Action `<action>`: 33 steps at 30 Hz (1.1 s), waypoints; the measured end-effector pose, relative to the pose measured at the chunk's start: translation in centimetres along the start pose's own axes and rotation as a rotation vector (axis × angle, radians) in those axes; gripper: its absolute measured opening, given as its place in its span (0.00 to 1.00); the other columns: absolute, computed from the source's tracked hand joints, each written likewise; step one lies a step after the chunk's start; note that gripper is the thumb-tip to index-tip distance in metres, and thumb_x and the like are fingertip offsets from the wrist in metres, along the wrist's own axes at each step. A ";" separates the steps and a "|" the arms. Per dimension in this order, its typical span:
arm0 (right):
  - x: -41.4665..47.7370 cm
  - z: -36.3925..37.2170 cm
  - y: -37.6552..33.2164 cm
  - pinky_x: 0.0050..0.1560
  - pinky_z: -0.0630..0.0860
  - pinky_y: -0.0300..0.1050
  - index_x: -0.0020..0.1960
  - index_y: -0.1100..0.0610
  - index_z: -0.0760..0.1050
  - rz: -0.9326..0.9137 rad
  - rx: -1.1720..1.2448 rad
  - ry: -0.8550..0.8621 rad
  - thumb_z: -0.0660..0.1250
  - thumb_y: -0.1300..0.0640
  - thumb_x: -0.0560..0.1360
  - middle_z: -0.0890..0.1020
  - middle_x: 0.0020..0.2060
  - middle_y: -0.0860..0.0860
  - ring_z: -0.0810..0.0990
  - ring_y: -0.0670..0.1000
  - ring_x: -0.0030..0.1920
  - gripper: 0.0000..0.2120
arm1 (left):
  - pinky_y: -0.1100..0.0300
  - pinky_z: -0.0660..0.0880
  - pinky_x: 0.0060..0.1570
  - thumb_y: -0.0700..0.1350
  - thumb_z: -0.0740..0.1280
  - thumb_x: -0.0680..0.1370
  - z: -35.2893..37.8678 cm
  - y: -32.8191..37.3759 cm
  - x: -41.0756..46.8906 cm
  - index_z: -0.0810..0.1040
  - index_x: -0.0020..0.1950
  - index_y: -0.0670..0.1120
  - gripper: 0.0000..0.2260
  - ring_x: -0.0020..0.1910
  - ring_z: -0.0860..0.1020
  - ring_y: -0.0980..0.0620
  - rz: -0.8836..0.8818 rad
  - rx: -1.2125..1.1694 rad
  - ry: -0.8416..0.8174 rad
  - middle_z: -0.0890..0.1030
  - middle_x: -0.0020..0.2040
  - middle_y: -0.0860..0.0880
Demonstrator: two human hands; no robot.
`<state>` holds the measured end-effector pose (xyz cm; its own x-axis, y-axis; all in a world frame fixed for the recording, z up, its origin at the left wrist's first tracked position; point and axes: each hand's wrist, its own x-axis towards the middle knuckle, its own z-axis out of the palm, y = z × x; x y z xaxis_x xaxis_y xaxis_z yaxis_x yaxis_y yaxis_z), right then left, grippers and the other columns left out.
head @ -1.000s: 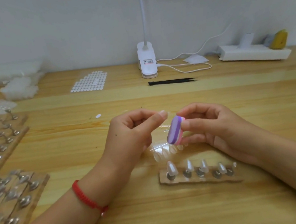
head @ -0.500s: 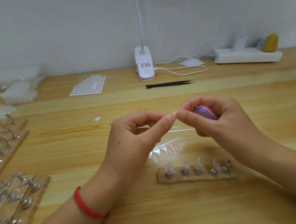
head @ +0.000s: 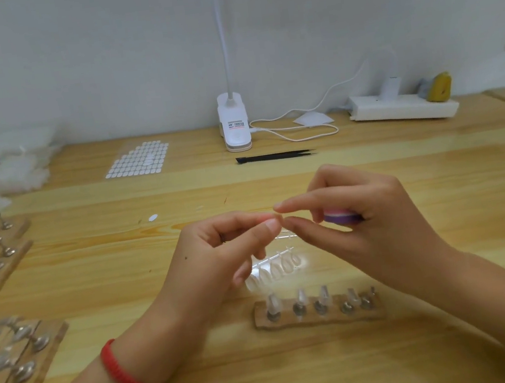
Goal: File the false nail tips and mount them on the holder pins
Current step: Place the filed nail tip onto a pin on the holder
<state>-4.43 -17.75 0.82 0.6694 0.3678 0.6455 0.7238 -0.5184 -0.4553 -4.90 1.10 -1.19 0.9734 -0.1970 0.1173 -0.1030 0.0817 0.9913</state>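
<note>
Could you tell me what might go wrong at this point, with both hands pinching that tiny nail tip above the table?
The nail tip is barely visible between the left hand and right hand; it could slip and vanish on the pale table. The right hand also palms the purple file, which may drop. The strip of clear tips and the holder sit close below and could be knocked.
</note>
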 end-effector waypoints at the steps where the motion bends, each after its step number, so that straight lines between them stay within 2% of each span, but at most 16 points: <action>1: 0.0 -0.1 0.0 0.34 0.71 0.38 0.52 0.54 0.84 -0.002 -0.001 -0.015 0.73 0.53 0.73 0.76 0.34 0.49 0.75 0.48 0.33 0.09 | 0.72 0.65 0.28 0.51 0.74 0.66 0.0 0.0 0.0 0.86 0.43 0.48 0.09 0.19 0.62 0.59 -0.009 -0.005 0.006 0.71 0.22 0.55; 6: 0.1 -0.2 0.0 0.34 0.70 0.39 0.52 0.53 0.84 0.009 0.014 -0.034 0.72 0.51 0.70 0.75 0.33 0.48 0.74 0.48 0.33 0.11 | 0.70 0.65 0.29 0.53 0.72 0.65 0.1 0.2 -0.1 0.86 0.44 0.48 0.12 0.19 0.62 0.58 -0.024 0.011 0.017 0.71 0.22 0.55; 9: 0.1 -0.3 -0.1 0.33 0.70 0.38 0.50 0.52 0.84 0.019 0.013 -0.038 0.72 0.49 0.70 0.76 0.33 0.48 0.74 0.47 0.33 0.11 | 0.69 0.65 0.33 0.53 0.71 0.65 0.1 0.2 -0.3 0.86 0.44 0.49 0.12 0.20 0.63 0.60 0.001 0.048 0.010 0.70 0.21 0.56; 12: 0.3 -0.7 -0.3 0.32 0.71 0.41 0.49 0.54 0.84 -0.006 -0.051 -0.076 0.73 0.50 0.70 0.76 0.31 0.49 0.74 0.49 0.31 0.10 | 0.78 0.64 0.29 0.51 0.71 0.69 0.2 0.6 -0.3 0.86 0.47 0.47 0.12 0.22 0.69 0.64 0.075 0.110 -0.010 0.73 0.22 0.61; 13: 0.5 -1.1 -0.3 0.32 0.71 0.42 0.49 0.54 0.84 -0.002 -0.059 -0.085 0.74 0.51 0.70 0.75 0.30 0.48 0.73 0.49 0.30 0.10 | 0.78 0.64 0.27 0.50 0.72 0.71 0.1 0.7 -0.2 0.85 0.49 0.47 0.11 0.23 0.70 0.65 0.100 0.131 -0.005 0.73 0.23 0.62; 15: 0.9 -2.5 -0.3 0.33 0.68 0.37 0.48 0.52 0.84 0.049 0.010 -0.096 0.76 0.51 0.69 0.74 0.28 0.45 0.71 0.46 0.29 0.09 | 0.75 0.62 0.25 0.51 0.69 0.71 -0.3 0.7 0.1 0.85 0.50 0.51 0.10 0.23 0.66 0.62 0.110 0.139 0.065 0.72 0.23 0.61; 18: 0.3 -5.3 -0.1 0.32 0.67 0.35 0.46 0.46 0.84 0.142 0.117 -0.263 0.76 0.44 0.67 0.73 0.25 0.47 0.68 0.45 0.26 0.10 | 0.69 0.59 0.24 0.51 0.66 0.70 -0.9 0.2 0.5 0.86 0.48 0.55 0.11 0.27 0.58 0.50 0.080 0.147 0.160 0.64 0.24 0.56; 21: -2.1 -6.9 -0.1 0.28 0.68 0.37 0.46 0.43 0.84 0.181 0.106 -0.418 0.73 0.40 0.65 0.74 0.25 0.46 0.69 0.43 0.25 0.12 | 0.69 0.59 0.24 0.51 0.67 0.69 -0.7 -0.1 0.5 0.85 0.49 0.55 0.11 0.25 0.59 0.54 0.095 0.194 0.133 0.63 0.24 0.57; 23: -3.6 -7.2 -0.3 0.27 0.68 0.36 0.46 0.42 0.84 0.196 0.067 -0.421 0.73 0.40 0.65 0.74 0.25 0.45 0.69 0.43 0.24 0.12 | 0.72 0.60 0.25 0.50 0.67 0.70 -0.5 -0.1 0.5 0.84 0.51 0.55 0.12 0.24 0.60 0.58 0.112 0.231 0.105 0.64 0.24 0.57; 26: -4.8 -7.1 -0.4 0.29 0.66 0.34 0.44 0.44 0.84 0.242 0.072 -0.373 0.74 0.40 0.65 0.72 0.24 0.45 0.68 0.43 0.24 0.11 | 0.71 0.60 0.26 0.48 0.70 0.72 -0.6 -0.3 0.5 0.84 0.52 0.55 0.09 0.24 0.60 0.59 0.123 0.257 0.098 0.65 0.24 0.57; 29: -5.0 -6.8 -0.1 0.30 0.64 0.31 0.42 0.45 0.85 0.267 0.113 -0.330 0.74 0.42 0.65 0.71 0.24 0.44 0.66 0.39 0.25 0.10 | 0.71 0.60 0.25 0.41 0.69 0.76 -0.7 -0.7 0.6 0.85 0.46 0.54 0.09 0.23 0.61 0.60 0.131 0.277 0.108 0.67 0.25 0.57; 33: -5.0 -6.5 -0.3 0.29 0.64 0.31 0.42 0.44 0.84 0.273 0.113 -0.355 0.74 0.41 0.65 0.71 0.24 0.43 0.66 0.39 0.25 0.10 | 0.71 0.61 0.24 0.39 0.69 0.76 -0.8 -0.8 0.6 0.84 0.42 0.53 0.10 0.23 0.62 0.59 0.146 0.284 0.112 0.67 0.28 0.53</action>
<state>-9.09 -24.44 1.78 0.8398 0.4813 0.2512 0.5132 -0.5527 -0.6566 -4.04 1.68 -1.96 0.9590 -0.0931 0.2676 -0.2805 -0.1773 0.9433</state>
